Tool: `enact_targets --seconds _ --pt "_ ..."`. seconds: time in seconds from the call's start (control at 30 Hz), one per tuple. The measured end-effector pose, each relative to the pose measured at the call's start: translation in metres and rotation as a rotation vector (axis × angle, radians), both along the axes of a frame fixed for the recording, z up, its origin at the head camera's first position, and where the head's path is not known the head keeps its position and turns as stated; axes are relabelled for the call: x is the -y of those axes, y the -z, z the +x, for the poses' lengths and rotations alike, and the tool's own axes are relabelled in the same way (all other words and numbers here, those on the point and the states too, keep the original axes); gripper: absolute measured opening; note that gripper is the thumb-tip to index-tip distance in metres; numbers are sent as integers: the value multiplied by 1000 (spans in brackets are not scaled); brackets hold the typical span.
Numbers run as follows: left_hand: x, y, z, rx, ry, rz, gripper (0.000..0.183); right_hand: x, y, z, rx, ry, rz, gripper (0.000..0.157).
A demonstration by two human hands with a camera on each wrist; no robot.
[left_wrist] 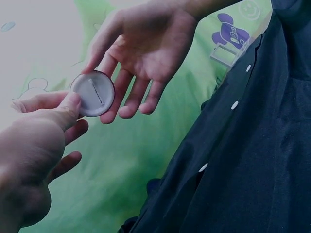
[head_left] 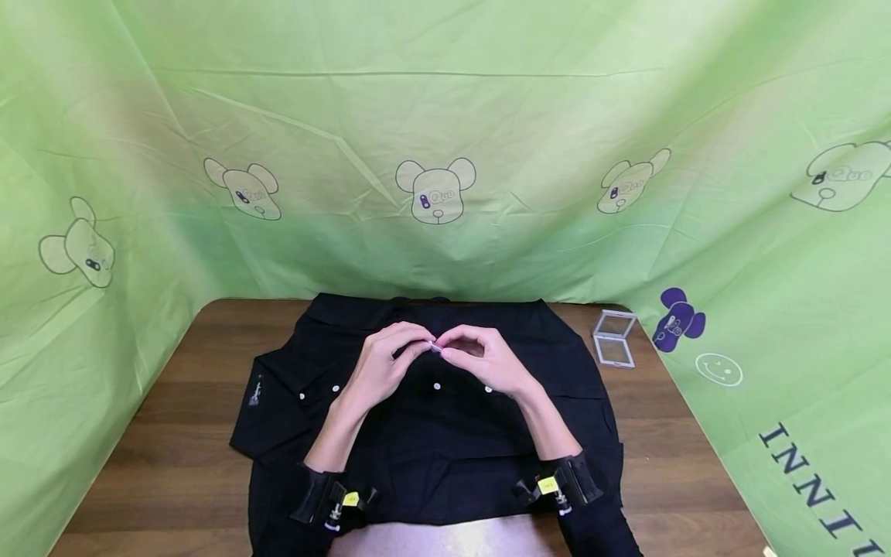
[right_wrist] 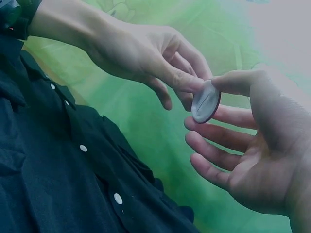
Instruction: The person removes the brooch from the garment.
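Note:
A round pin badge [head_left: 435,347], its pale back with a thin metal pin facing the wrist cameras, is held up over a black shirt [head_left: 445,433]. My left hand [head_left: 383,363] pinches one edge, its thumb lying on the back of the badge [left_wrist: 101,101]. From the opposite side my right hand [head_left: 494,362] holds the rim between thumb and index finger, the other fingers [right_wrist: 226,138] spread below. The pin lies along the back in the left wrist view. Spread flat beneath both hands, the shirt shows several white buttons [head_left: 437,386] along its front.
An unfolded clear square case [head_left: 615,339] lies at the far right of the wooden table [head_left: 675,456]. Behind and beside the table hangs a green cloth [head_left: 445,263] with bear-head prints. A small print [head_left: 256,391] marks the shirt's left sleeve area.

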State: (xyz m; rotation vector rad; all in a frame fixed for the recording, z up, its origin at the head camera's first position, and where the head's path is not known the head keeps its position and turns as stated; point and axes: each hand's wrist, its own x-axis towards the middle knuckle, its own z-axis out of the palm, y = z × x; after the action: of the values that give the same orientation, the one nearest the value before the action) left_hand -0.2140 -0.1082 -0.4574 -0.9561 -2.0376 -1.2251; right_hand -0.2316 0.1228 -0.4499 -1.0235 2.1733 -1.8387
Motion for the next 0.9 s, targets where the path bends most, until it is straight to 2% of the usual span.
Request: enact_targets --seconds 0.17,0.3,0.43,0.67,0.9 --pt "-1 1 -1 8 1 -9 18 0 -2 1 -29 43 32 23" --pt "0 3 -2 17 -18 -34 22 2 -9 5 -101 107 81 24" --pt "3 6 -2 61 -61 -101 30 6 -18 13 -180 169 116 24" --pt "10 15 -4 137 -162 -333 54 -1 7 -4 -350 256 161 27" --pt "12 22 -6 133 -196 -417 66 -3 12 -6 -501 332 252 33"
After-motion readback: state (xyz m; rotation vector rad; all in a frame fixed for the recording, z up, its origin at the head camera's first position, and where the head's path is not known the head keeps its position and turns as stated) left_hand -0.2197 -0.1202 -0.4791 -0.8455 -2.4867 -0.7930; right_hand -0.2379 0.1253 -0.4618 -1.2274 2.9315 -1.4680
